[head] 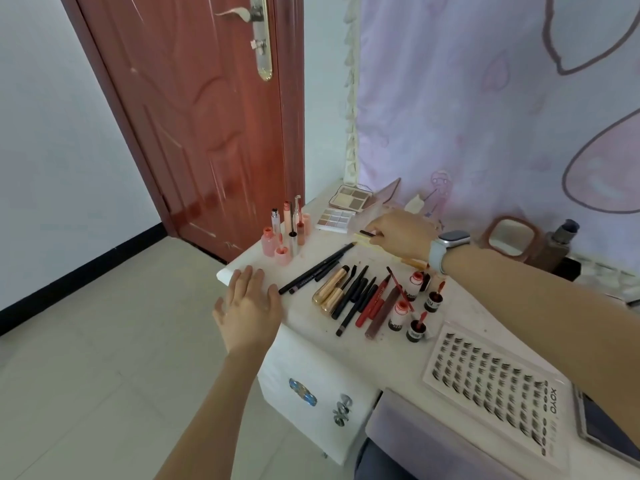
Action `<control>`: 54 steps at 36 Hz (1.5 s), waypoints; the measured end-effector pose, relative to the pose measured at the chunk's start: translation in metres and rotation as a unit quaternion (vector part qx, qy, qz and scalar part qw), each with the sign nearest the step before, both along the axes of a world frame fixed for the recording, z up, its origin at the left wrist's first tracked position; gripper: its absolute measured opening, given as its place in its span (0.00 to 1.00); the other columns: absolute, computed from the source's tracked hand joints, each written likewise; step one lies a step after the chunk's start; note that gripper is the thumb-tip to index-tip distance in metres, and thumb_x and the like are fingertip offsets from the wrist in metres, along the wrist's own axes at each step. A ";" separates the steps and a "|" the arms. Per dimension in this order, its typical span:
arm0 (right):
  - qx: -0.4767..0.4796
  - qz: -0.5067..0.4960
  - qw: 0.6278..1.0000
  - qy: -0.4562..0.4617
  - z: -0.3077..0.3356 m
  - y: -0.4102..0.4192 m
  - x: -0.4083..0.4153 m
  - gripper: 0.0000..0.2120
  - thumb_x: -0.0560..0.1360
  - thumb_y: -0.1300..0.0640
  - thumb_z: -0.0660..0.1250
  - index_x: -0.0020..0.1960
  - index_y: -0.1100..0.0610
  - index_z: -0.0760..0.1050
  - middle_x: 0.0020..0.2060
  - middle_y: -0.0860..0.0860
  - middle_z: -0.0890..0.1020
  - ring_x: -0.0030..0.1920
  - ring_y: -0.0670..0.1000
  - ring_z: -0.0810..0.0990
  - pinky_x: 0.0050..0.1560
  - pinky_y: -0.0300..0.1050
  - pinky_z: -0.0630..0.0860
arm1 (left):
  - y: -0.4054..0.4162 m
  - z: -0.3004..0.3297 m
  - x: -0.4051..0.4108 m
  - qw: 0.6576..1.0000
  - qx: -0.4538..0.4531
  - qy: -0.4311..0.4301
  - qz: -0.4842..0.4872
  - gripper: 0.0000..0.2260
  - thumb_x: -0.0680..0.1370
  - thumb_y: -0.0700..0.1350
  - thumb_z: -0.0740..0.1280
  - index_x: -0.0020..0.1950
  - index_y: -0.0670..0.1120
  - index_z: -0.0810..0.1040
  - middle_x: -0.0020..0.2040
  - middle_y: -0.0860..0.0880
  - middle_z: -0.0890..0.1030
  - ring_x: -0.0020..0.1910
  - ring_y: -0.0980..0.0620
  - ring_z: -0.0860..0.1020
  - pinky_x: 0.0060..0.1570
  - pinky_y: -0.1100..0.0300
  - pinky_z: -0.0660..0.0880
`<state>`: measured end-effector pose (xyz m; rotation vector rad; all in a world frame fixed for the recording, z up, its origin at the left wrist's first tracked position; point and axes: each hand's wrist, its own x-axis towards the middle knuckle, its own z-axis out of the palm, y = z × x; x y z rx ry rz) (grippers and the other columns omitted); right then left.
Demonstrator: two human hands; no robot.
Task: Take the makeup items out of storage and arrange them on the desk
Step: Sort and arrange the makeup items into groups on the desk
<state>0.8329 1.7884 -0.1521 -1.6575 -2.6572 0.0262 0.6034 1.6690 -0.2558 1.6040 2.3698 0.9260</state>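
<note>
Sorting makeup by kind on the white tabletop (pixel 249 263)

The right hand (pixel 401 233) pinches a thin dark stick (pixel 367 233) near the eyeshadow palettes (pixel 337 220) — apparently to place it — while the left hand (pixel 249 303) rests flat, fingers spread, at the edge; pencils and mascaras (pixel 349 292) lie grouped, pink bottles (pixel 284 237) stand upright.

My lash tray (pixel 495 389) reads "XOYO" along its near edge, w/ more print beside it too small to read. Small dark bottle (pixel 415 330) shows "3000", seen upside down. Print on the other bottles & pencils is too blurry to read.
</note>
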 end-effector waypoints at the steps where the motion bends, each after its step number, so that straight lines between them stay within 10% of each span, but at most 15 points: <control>1: 0.005 0.006 1.000 0.007 0.001 0.000 0.002 0.10 0.78 0.55 0.60 0.49 0.59 0.78 0.41 0.54 0.81 0.44 0.56 0.78 0.45 0.50 0.75 | 0.000 0.000 0.000 1.000 0.000 -0.001 0.000 0.19 0.80 0.51 0.58 0.70 0.48 0.69 0.74 0.52 0.64 0.75 0.55 0.55 0.71 0.47 0.53; 26: -0.018 -0.016 0.998 -0.054 -0.028 -0.016 0.107 0.14 0.75 0.56 0.60 0.57 0.49 0.78 0.55 0.48 0.78 0.53 0.50 0.76 0.56 0.49 0.74 | 0.002 -0.009 0.002 1.000 0.019 -0.009 0.002 0.19 0.81 0.49 0.57 0.71 0.47 0.68 0.74 0.51 0.63 0.75 0.54 0.54 0.70 0.46 0.54; 36: 0.003 -0.088 0.996 -0.004 -0.039 -0.014 0.102 0.12 0.79 0.51 0.59 0.52 0.54 0.79 0.47 0.50 0.79 0.42 0.48 0.74 0.42 0.40 0.68 | 0.003 -0.011 0.002 1.000 0.023 -0.002 0.006 0.19 0.80 0.49 0.57 0.71 0.47 0.69 0.74 0.51 0.64 0.75 0.54 0.55 0.70 0.46 0.54; 54: 0.054 -0.095 0.986 0.127 -0.024 -0.035 0.123 0.13 0.77 0.51 0.62 0.59 0.54 0.77 0.52 0.50 0.80 0.48 0.49 0.77 0.49 0.45 0.74 | 0.003 -0.006 0.005 0.996 0.072 -0.050 0.002 0.17 0.80 0.42 0.57 0.69 0.42 0.71 0.73 0.46 0.67 0.74 0.50 0.58 0.70 0.44 0.55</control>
